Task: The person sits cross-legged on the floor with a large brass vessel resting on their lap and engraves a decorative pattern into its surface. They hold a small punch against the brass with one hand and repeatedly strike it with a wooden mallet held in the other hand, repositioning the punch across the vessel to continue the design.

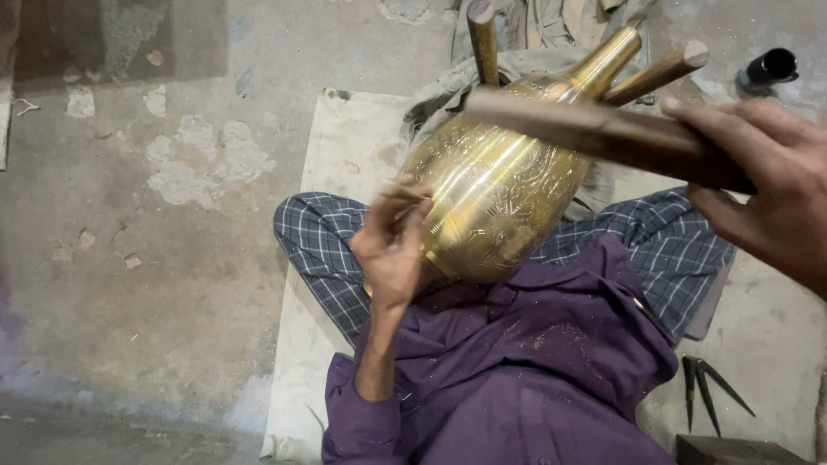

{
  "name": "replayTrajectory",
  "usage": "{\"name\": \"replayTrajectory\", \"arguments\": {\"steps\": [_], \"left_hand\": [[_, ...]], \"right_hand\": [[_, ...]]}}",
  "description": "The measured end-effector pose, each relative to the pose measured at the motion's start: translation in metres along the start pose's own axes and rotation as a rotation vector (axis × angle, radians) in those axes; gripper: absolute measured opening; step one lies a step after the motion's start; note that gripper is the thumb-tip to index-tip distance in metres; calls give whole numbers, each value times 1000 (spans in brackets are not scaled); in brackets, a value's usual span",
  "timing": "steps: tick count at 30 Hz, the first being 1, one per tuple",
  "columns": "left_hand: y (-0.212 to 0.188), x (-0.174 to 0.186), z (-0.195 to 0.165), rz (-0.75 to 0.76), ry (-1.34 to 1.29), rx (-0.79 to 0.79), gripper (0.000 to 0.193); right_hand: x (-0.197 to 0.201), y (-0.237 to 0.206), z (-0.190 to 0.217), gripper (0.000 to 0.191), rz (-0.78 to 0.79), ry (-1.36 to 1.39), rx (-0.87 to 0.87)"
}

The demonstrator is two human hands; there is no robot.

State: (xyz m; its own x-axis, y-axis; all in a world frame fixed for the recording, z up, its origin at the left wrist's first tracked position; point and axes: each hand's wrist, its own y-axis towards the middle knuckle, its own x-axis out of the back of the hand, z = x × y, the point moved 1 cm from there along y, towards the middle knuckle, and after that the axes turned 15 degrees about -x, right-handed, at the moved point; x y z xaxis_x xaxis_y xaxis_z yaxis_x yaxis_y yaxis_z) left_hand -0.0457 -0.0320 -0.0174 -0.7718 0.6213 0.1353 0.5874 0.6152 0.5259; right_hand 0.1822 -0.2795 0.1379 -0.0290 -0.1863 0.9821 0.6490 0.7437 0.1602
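Left hand: the left hand (392, 250) is raised in front of the lap, its fingers (405, 207) pinched narrow around a thin chisel-like tool (403, 195) whose tip meets the side of the brass vase (495, 194).
Right hand: the right hand (767, 185) comes in from the right edge, its fingers wrapped around the end of a dark wooden mallet (594, 133); the mallet is blurred and lies across the upper part of the vase.
Brass vase: round-bellied, shiny, with bands and fine engraved patterns; it lies tilted over the lap, its slim neck (607, 60) pointing up and away to the right, its broad base toward the body.
Support: two wooden pegs (482, 39) stick up on either side of the neck, beside a crumpled grey cloth (448, 90) under the vase.
Clothing: purple shirt (534, 379) with rolled sleeve, blue-grey checked trousers (323, 250), legs crossed.
Seat: a pale mat (349, 146) spread on the rough concrete floor (155, 241).
Nearby: dark pointed metal tools (706, 387) lie on the floor at the lower right; a black cylinder (769, 67) lies at the upper right.
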Motion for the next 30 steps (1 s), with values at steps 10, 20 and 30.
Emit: {"name": "replayTrajectory", "arguments": {"steps": [10,20,30], "left_hand": [[9,16,9,-84,-245,342,80],[20,-2,25,-35,-325,426,76],[34,-17,34,56,-321,464,77]], "right_hand": [[-53,-8,-45,72,212,-148,-169],[-52,-6,-62,73,342,-174,-189],[-58,20,-67,78,503,-419,-152]]}}
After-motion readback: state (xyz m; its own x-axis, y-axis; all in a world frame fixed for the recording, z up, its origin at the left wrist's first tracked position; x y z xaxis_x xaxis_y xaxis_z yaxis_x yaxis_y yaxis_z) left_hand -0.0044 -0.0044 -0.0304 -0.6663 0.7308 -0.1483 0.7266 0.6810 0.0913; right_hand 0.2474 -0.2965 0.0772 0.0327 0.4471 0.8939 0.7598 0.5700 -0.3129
